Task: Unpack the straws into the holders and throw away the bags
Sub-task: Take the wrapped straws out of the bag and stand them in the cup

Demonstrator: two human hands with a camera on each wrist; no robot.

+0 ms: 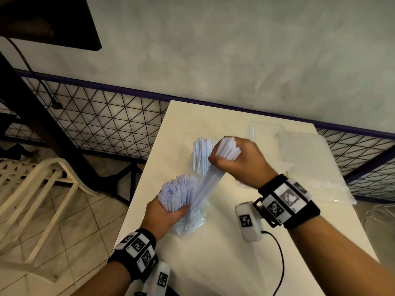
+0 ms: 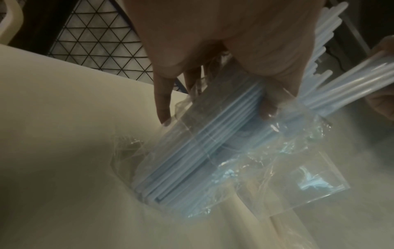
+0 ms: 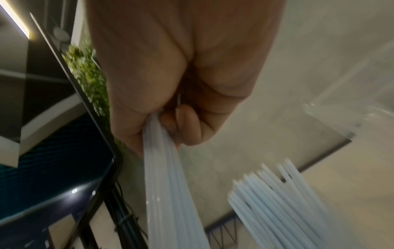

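My left hand (image 1: 168,212) grips a thick bundle of pale blue straws (image 1: 179,191) that stands in a clear plastic bag (image 1: 192,223) on the cream table (image 1: 213,263). The left wrist view shows the left hand (image 2: 234,50) wrapped round the bagged straws (image 2: 202,151), with the crumpled bag (image 2: 277,168) around their lower ends. My right hand (image 1: 233,161) holds a smaller handful of straws (image 1: 228,146), slanting up out of the bag. In the right wrist view the right hand (image 3: 181,67) is curled round that handful (image 3: 170,185). Behind, more straws (image 1: 199,154) stand upright in what looks like a clear holder.
Empty clear bags (image 1: 303,159) lie at the table's far right. A cream plastic chair (image 1: 32,182) stands on the tiled floor to the left. A black wire mesh fence (image 1: 96,116) and a grey wall run behind the table. A black cable (image 1: 280,253) crosses the near table.
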